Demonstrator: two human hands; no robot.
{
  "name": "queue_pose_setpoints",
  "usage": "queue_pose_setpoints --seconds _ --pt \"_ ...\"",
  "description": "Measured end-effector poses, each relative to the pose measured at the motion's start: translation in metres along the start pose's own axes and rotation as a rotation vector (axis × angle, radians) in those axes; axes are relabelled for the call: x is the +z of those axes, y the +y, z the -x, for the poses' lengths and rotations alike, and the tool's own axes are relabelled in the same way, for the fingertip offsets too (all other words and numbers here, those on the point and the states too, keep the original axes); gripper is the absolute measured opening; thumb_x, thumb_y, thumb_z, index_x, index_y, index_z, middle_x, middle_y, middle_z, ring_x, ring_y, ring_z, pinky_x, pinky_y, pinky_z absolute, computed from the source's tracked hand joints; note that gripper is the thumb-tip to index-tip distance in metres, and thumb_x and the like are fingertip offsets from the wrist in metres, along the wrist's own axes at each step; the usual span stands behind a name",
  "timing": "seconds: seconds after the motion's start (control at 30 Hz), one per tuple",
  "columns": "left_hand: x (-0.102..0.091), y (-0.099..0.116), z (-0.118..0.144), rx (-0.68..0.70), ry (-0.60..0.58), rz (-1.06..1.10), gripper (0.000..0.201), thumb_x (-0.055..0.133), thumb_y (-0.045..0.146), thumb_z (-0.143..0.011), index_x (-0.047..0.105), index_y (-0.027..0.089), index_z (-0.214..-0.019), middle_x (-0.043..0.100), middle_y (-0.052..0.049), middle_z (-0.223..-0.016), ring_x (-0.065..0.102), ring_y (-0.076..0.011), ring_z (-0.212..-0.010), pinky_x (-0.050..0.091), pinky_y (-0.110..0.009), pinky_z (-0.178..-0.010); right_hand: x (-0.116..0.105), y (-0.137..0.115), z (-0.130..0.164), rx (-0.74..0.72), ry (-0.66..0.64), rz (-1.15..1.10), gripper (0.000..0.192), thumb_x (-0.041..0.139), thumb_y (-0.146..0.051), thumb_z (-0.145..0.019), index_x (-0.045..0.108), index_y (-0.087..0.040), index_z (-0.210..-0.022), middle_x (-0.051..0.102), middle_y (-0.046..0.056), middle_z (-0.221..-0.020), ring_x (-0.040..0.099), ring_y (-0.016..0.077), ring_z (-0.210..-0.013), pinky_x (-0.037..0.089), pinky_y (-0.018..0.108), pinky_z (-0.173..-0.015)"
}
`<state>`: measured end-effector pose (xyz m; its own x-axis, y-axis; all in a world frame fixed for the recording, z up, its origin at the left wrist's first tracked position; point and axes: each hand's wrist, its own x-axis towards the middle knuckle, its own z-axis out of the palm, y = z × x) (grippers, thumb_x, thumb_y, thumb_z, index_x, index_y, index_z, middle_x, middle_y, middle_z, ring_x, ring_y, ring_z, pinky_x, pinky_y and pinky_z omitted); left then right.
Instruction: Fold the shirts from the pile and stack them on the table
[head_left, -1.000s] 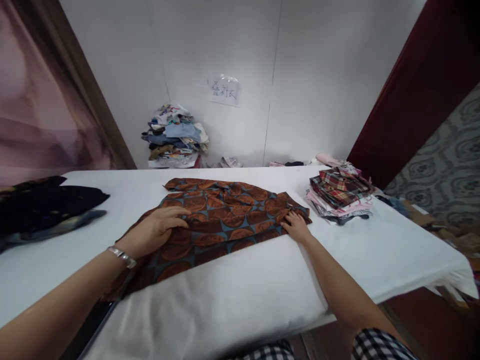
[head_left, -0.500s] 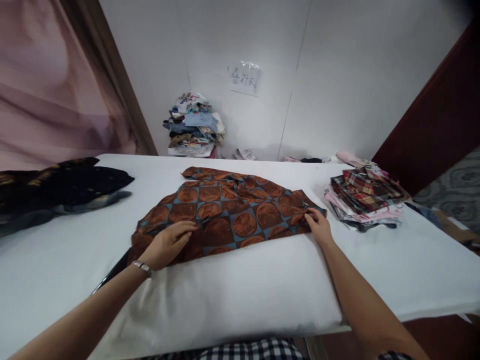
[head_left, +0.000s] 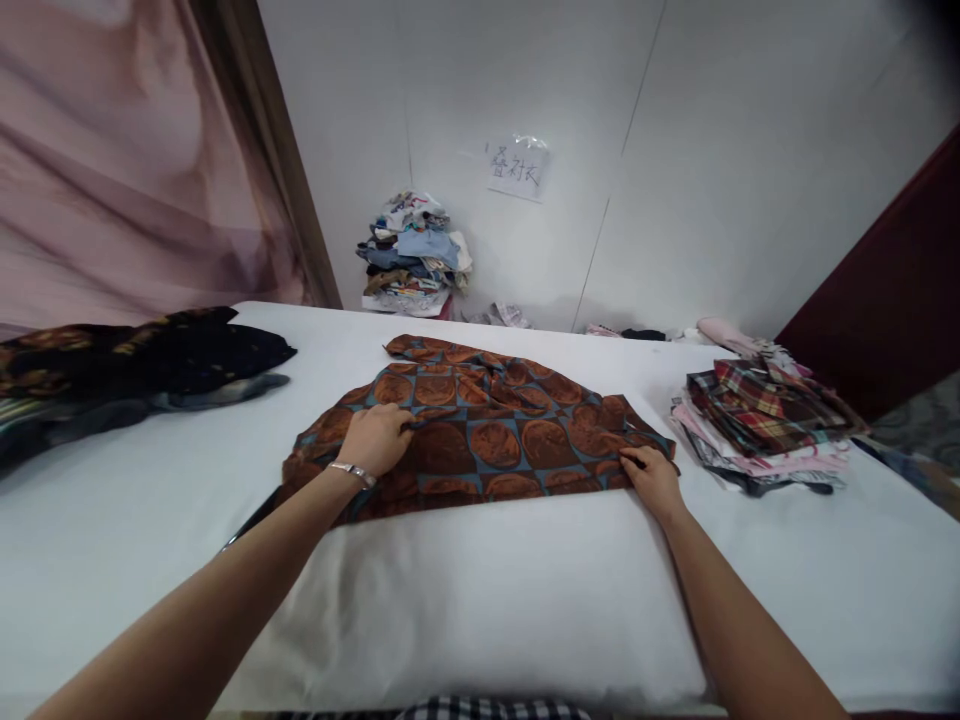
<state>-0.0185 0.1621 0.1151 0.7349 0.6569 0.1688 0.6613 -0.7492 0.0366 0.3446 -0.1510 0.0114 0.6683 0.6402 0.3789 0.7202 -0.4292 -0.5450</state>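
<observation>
Lying flat on a white padded surface (head_left: 480, 590), a silky brown shirt (head_left: 487, 430) printed with rust circles on blue. The left hand (head_left: 379, 438) pinches a fold at its middle; the right hand (head_left: 654, 478) grips its right edge. Plaid folded clothes (head_left: 761, 420) sit right, against white walls.

Paper sign (head_left: 516, 170) on the wall ahead of you: three handwritten Chinese characters, looks like 叠衬衣.
Other text: you have none legible here.
</observation>
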Motion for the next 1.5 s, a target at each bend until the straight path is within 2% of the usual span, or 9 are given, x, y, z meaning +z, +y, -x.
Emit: queue_pose_setpoints --seconds 0.13,0.37,0.47,0.57,0.73,0.9,1.03,1.3,1.5 --pt "0.009 0.004 0.003 -0.028 -0.089 -0.055 0.029 0.051 0.021 -0.084 0.073 0.021 -0.103 0.071 -0.012 -0.111 0.063 -0.0309 -0.110 0.045 -0.048 -0.095 -0.001 -0.003 0.001 -0.017 -0.057 0.114 0.034 0.048 -0.038 -0.082 0.076 -0.020 -0.091 0.070 0.010 -0.089 0.061 0.0265 -0.095 0.048 0.040 -0.090" --pt "0.043 0.016 0.039 0.149 0.050 0.166 0.043 0.049 0.039 -0.092 0.062 0.023 -0.130 0.056 -0.013 -0.143 0.049 -0.0301 -0.135 0.037 -0.052 -0.112 -0.006 -0.002 0.004 -0.053 0.022 0.320 0.040 0.042 -0.042 -0.087 0.076 -0.022 -0.089 0.068 0.012 -0.089 0.062 0.0313 -0.091 0.048 0.047 -0.091" --pt "0.061 0.015 0.050 0.168 -0.032 0.169 0.050 0.053 0.044 -0.090 0.058 0.027 -0.136 0.049 -0.013 -0.150 0.040 -0.0327 -0.142 0.034 -0.056 -0.116 -0.003 -0.009 0.004 -0.154 0.103 0.281 0.043 0.040 -0.046 -0.089 0.075 -0.023 -0.101 0.068 0.014 -0.114 0.059 0.0339 -0.111 0.045 0.051 -0.101" --pt "0.070 0.011 0.050 0.155 -0.041 0.168 0.052 0.053 0.044 -0.090 0.054 0.031 -0.139 0.046 -0.011 -0.152 0.036 -0.0316 -0.144 0.030 -0.057 -0.118 0.012 -0.018 0.007 -0.214 -0.076 0.211 0.047 0.041 -0.051 -0.088 0.069 -0.028 -0.120 0.059 0.009 -0.138 0.048 0.0329 -0.134 0.039 0.054 -0.110" --pt "0.062 0.010 0.053 0.160 -0.090 0.246 0.054 0.050 0.043 -0.091 0.050 0.029 -0.143 0.044 -0.012 -0.153 0.036 -0.0327 -0.144 0.028 -0.061 -0.118 0.024 -0.012 0.009 -0.122 -0.310 0.196 0.054 0.038 -0.054 -0.089 0.066 -0.028 -0.127 0.051 0.007 -0.147 0.040 0.0313 -0.141 0.029 0.058 -0.115" --pt "0.053 0.006 0.080 0.274 -0.080 0.272 0.059 0.066 0.044 -0.077 0.057 0.037 -0.135 0.053 -0.008 -0.147 0.049 -0.0352 -0.135 0.035 -0.057 -0.115 -0.012 0.022 0.000 0.048 0.038 0.334 0.059 0.032 -0.055 -0.091 0.069 -0.017 -0.118 0.058 0.017 -0.139 0.047 0.0343 -0.135 0.040 0.052 -0.108" --pt "0.048 -0.011 0.087 0.253 -0.093 0.231 0.047 0.057 0.029 -0.079 0.064 0.045 -0.123 0.061 0.000 -0.137 0.056 -0.0303 -0.126 0.047 -0.046 -0.107 -0.028 0.034 0.000 0.269 0.013 0.542 0.063 0.040 -0.057 -0.089 0.060 -0.013 -0.129 0.065 0.020 -0.122 0.061 0.0367 -0.113 0.050 0.050 -0.091" --pt "0.025 -0.006 0.056 0.251 -0.155 0.129 0.050 0.038 0.004 -0.082 0.071 0.030 -0.109 0.069 -0.005 -0.114 0.061 -0.0249 -0.111 0.054 -0.037 -0.090 -0.025 0.016 -0.022 0.160 -0.072 0.542 0.047 0.039 -0.017 -0.085 0.065 -0.014 -0.125 0.070 0.014 -0.115 0.067 0.0253 -0.100 0.050 0.035 -0.090" --pt "0.015 0.020 0.085 0.329 -0.195 0.193 0.050 0.038 0.005 -0.082 0.072 0.027 -0.111 0.070 -0.009 -0.110 0.060 -0.0268 -0.107 0.057 -0.038 -0.084 -0.058 0.051 -0.010 0.093 0.048 0.478 0.044 0.040 -0.022 -0.082 0.071 -0.014 -0.111 0.071 0.017 -0.112 0.067 0.0304 -0.105 0.049 0.041 -0.096"
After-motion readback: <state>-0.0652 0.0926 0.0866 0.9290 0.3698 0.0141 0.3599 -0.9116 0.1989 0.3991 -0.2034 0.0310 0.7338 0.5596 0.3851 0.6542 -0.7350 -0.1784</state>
